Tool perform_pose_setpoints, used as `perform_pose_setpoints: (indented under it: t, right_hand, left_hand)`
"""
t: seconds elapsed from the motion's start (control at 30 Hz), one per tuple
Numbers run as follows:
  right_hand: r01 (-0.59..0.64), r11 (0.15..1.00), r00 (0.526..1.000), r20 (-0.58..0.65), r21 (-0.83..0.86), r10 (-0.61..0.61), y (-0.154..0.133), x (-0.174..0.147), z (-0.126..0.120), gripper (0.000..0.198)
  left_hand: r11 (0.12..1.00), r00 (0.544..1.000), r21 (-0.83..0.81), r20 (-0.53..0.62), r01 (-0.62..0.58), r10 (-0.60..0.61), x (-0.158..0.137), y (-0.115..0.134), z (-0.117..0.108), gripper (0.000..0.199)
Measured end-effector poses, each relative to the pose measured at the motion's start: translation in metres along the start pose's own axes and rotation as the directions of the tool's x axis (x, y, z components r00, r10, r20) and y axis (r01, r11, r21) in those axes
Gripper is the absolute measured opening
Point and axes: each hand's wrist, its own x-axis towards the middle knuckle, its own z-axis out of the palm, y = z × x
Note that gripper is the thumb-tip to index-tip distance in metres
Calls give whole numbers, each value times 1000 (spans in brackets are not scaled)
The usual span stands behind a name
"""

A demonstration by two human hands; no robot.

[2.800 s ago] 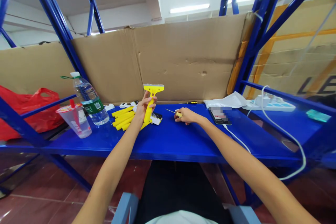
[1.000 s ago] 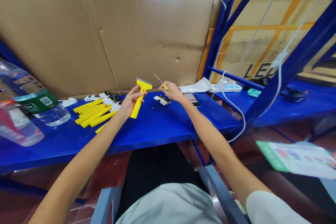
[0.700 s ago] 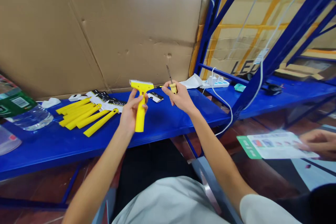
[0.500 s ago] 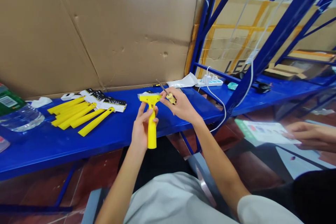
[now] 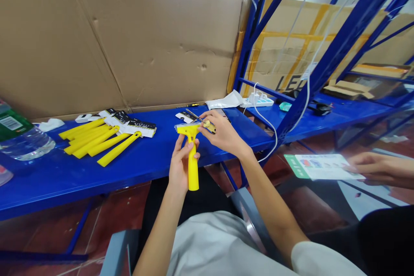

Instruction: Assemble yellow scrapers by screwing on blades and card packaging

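My left hand (image 5: 181, 161) is wrapped round the neck of a yellow scraper (image 5: 193, 166), whose handle points down toward my lap. A clear cover or strip runs along the top of its wide head. My right hand (image 5: 221, 133) is closed on a screwdriver (image 5: 209, 126) with a translucent yellowish handle; its thin metal shaft points up and left. The fingertips of that hand also touch the right end of the scraper head. Behind the scraper, a black-and-white card (image 5: 185, 116) lies on the blue table (image 5: 145, 159).
Several yellow scrapers (image 5: 106, 140) with black-and-white cards lie fanned at left, near a large bottle (image 5: 26, 138). A white plastic bag (image 5: 225, 100) and power strip (image 5: 258, 101) sit at the back. Another person's hand (image 5: 378, 168) holds a printed card (image 5: 323, 166) at right.
Both my hands and the scraper have shifted slightly right and down, uncovering the card behind. At right, the other person's printed card has moved slightly left.
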Motion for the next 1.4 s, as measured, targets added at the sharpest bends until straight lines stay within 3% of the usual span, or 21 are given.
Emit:
perform_pose_setpoints:
  t: [0.57,0.93,1.17,1.4]
  right_hand:
    - [37,995,981,194,-88,-19,-9,7,-19,9]
    - [-3,999,969,246,-41,13,-3,15,-33,14]
    - [57,996,943,333,-67,-31,-8,25,-27,11]
    - [16,961,888,445,-276,114,-21,41,-37,18]
  left_hand:
    - [998,1000,-56,-16,-16,15,-3,1,3,50]
    - [970,999,-245,-32,-4,-4,-12,5,15,52]
    - [979,995,-205,-94,2,-22,-11,6,17,56]
    - [985,997,-172,-80,7,-21,-11,5,16,56]
